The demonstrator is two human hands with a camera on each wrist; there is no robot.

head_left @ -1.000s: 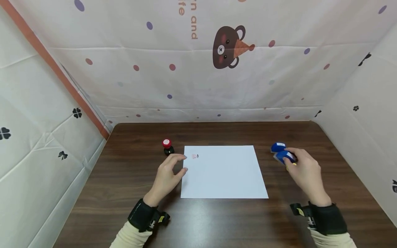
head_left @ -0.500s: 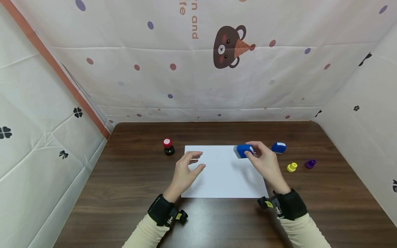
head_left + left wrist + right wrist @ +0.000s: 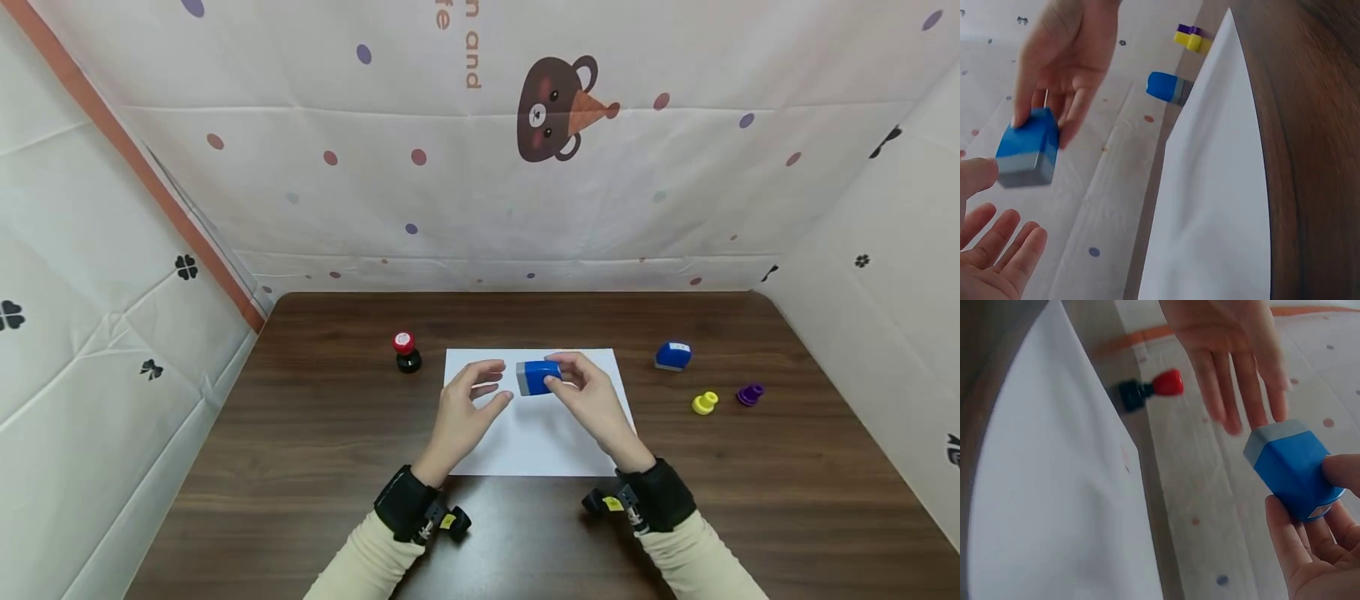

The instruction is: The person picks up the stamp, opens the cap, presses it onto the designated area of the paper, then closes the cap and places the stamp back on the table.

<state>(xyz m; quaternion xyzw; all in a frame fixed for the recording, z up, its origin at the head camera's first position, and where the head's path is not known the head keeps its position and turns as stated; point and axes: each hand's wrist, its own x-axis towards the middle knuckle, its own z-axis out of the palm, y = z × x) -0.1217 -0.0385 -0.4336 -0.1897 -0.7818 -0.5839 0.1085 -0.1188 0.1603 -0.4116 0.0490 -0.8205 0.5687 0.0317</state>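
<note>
Over the paper, my right hand (image 3: 596,408) pinches a blue stamp (image 3: 543,377) between thumb and fingers. The stamp's grey cap (image 3: 1275,432) points toward my left hand (image 3: 463,417). That hand is held out with fingers spread and holds nothing; in the left wrist view its thumb (image 3: 979,175) is right at the cap's edge. Beneath both hands lies the white sheet of paper (image 3: 540,446), with a small printed mark (image 3: 1126,459) near its edge in the right wrist view.
A red-topped stamp with a black base (image 3: 407,360) stands left of the paper. On the right are another blue stamp (image 3: 673,357), a small yellow stamp (image 3: 705,403) and a small purple one (image 3: 750,395). A printed cloth (image 3: 337,200) hangs behind the brown table (image 3: 300,400).
My right hand has lifted the blue stamp from the right side and carried it left over the paper. My left hand has moved right, from the paper's left edge toward the stamp.
</note>
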